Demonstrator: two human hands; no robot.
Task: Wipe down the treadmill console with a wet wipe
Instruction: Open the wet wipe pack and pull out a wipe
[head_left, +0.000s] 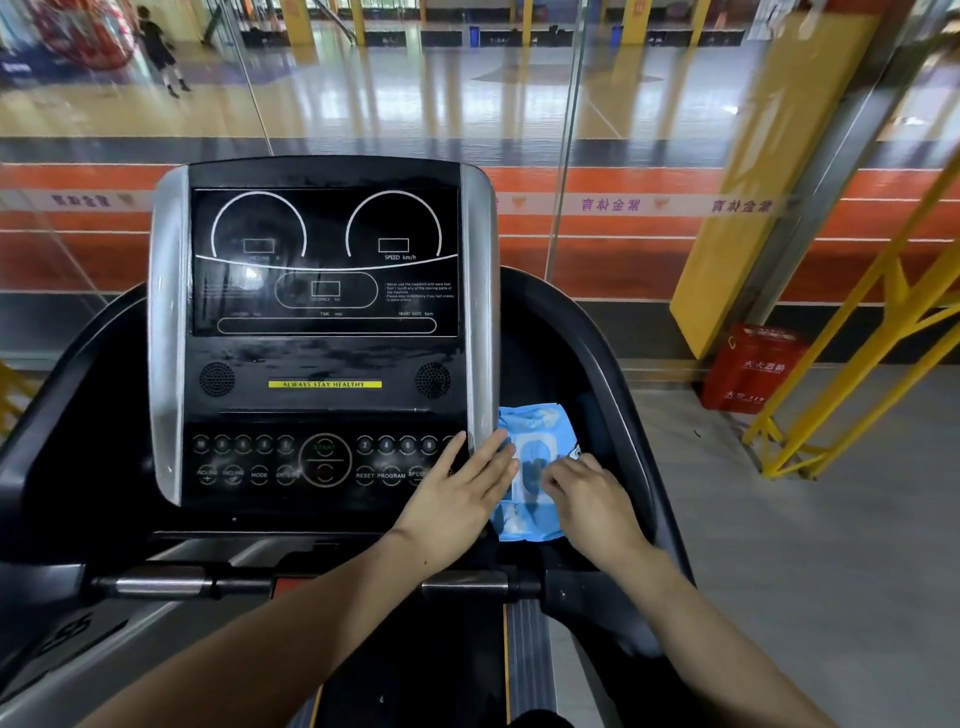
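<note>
I see both my bare hands reaching to the right side of the treadmill console, where a blue pack of wet wipes lies in the black side tray just beside the console's silver edge strip. My left hand lies flat with its fingers spread and straight, palm down, its fingertips touching the left edge of the pack and partly covering the lower right corner of the button panel; it grips nothing. My right hand rests on the right part of the pack with its fingers curled down toward the white flap in the middle of the pack; I cannot tell whether those fingers have pinched the flap or only touch it. The two hands are close, with the pack between them, but they do not meet.

The console stands upright in front of me, its dark display showing two round dial outlines and a yellow strip reading ALWAYS STAY HEALTHY below it. The handlebar crosses under my forearms. Beyond the glass wall is a sports floor, and a red box sits on the floor to the right beside a yellow railing
</note>
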